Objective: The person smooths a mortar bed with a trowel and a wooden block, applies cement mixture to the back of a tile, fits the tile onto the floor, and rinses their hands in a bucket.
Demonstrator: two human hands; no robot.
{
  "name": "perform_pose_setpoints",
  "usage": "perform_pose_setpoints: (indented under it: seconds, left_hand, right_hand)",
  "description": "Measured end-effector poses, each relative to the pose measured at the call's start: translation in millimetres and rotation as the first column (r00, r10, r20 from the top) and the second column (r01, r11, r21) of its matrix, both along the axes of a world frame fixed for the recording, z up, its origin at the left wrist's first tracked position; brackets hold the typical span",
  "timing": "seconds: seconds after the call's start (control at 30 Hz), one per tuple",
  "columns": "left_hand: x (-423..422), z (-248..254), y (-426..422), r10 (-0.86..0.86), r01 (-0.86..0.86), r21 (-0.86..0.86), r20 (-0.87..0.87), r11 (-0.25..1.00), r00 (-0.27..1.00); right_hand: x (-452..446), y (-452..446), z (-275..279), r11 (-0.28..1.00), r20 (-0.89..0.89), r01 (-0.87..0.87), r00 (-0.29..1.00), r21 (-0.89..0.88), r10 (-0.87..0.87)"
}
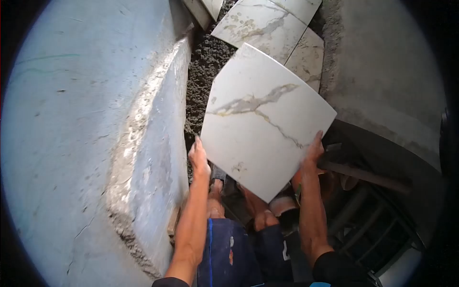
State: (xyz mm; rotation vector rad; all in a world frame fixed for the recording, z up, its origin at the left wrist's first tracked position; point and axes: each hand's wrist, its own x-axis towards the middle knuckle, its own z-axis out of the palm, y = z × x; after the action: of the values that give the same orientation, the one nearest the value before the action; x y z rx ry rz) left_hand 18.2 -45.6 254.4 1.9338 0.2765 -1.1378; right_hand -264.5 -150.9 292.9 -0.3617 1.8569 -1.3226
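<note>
Looks out from the head, forward and steeply down, through a wide lens, rounded off into black at the corners. Sees the dark shorts (234, 253) from above at the bottom centre, and farther out, around mid-frame, the left hand (199, 159) and right hand (313, 152). Faces the held tile (267, 119) closely at the centre, with laid tiles (267, 24) farther off at the top. Takes in the bluish wall (71, 129) along the left.

1. Left hand (199, 160) and right hand (313, 150) hold a marbled tile (267, 119) by opposite edges, one corner pointing toward the person.
2. Beyond it lie stained tiles (267, 24), beside dark, crumbly mortar (205, 62).
3. A blue wall (71, 134) stands at left.
</note>
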Motion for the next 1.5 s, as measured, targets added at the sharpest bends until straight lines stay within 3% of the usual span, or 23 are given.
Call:
perform_pose_setpoints:
  seconds: [0.03, 0.07, 0.13, 0.17, 0.23, 0.27, 0.3, 0.37, 0.47, 0.67, 0.77, 0.8, 1.03, 1.1, 1.27, 1.37, 1.43, 1.5]
  left_hand:
    - [10, 15, -19, 0.006, -0.004, 0.025, -0.11, 1.0, 0.994]
    - [19, -6, -19, 0.0, 0.002, 0.024, -0.096, 1.0, 0.995]
    - [40, -55, -16, -0.013, -0.02, -0.104, -0.305, 0.994, 0.952]
    - [48, -80, -18, -0.028, -0.007, -0.117, -0.292, 0.993, 0.956]
    - [52, -114, -16, 0.052, -0.145, -0.336, -0.272, 0.93, 0.961]
    - [55, -131, -14, 0.153, -0.267, -0.314, -0.343, 0.911, 0.927]
    - [57, -149, -9, 0.149, -0.262, -0.321, -0.338, 0.91, 0.929]
    - [61, -189, -4, 0.168, -0.384, -0.474, -0.436, 0.792, 0.884]
    - [55, -196, -12, 0.114, -0.373, -0.552, -0.446, 0.746, 0.888]
    - [50, -226, -26, 0.107, -0.378, -0.656, -0.414, 0.654, 0.904]
    - [48, -243, -29, 0.156, -0.413, -0.655, -0.415, 0.633, 0.897]
    - [46, -245, -29, 0.159, -0.415, -0.664, -0.412, 0.622, 0.897]
    - [50, -261, -39, 0.15, -0.409, -0.722, -0.397, 0.558, 0.906]
    - [53, -267, -35, 0.158, -0.433, -0.723, -0.418, 0.538, 0.894]
    - [52, -264, -30, 0.216, -0.457, -0.689, -0.411, 0.562, 0.886]
    - [54, -264, -34, 0.273, -0.461, -0.668, -0.373, 0.584, 0.887]
    - [58, -270, -32, 0.241, -0.485, -0.667, -0.429, 0.565, 0.871]
    - [57, -265, -34, 0.233, -0.49, -0.65, -0.444, 0.581, 0.865]
  right_hand:
    - [4, -6, -24, 1.0, 0.011, 0.003, 1.0, 0.005, -0.003]
    - [9, -13, -48, 0.999, 0.013, -0.024, 1.0, 0.025, 0.024]
    - [21, -27, -93, 0.998, 0.031, -0.04, 0.999, 0.039, 0.039]
    - [28, -37, -116, 0.996, 0.014, -0.048, 0.999, 0.076, 0.047]
    - [36, -47, -155, 0.983, -0.036, -0.066, 0.997, 0.173, 0.073]
    - [41, -53, -174, 0.977, -0.128, -0.06, 0.988, 0.205, 0.087]
    - [45, -56, -189, 0.978, -0.122, -0.059, 0.989, 0.199, 0.084]
    - [54, -70, -213, 0.965, -0.037, -0.157, 0.985, 0.212, 0.168]
    - [55, -86, -259, 0.969, -0.033, -0.158, 0.985, 0.189, 0.167]
    - [69, -103, -292, 0.983, -0.124, -0.151, 0.979, 0.107, 0.164]
    - [75, -107, -290, 0.985, -0.04, -0.174, 0.984, 0.005, 0.174]
    - [86, -108, -266, 0.987, -0.056, -0.16, 0.985, 0.024, 0.161]
    - [83, -113, -288, 0.973, -0.104, -0.194, 0.973, 0.122, 0.207]
    - [86, -110, -287, 0.966, -0.28, -0.213, 0.928, 0.147, 0.247]
    - [85, -108, -289, 0.961, -0.243, -0.187, 0.941, 0.205, 0.235]
    - [81, -113, -326, 0.973, -0.349, -0.151, 0.914, 0.175, 0.205]
    - [81, -109, -331, 0.964, -0.213, -0.266, 0.94, 0.026, 0.265]
    - [78, -112, -333, 0.913, -0.434, -0.256, 0.817, 0.317, 0.38]
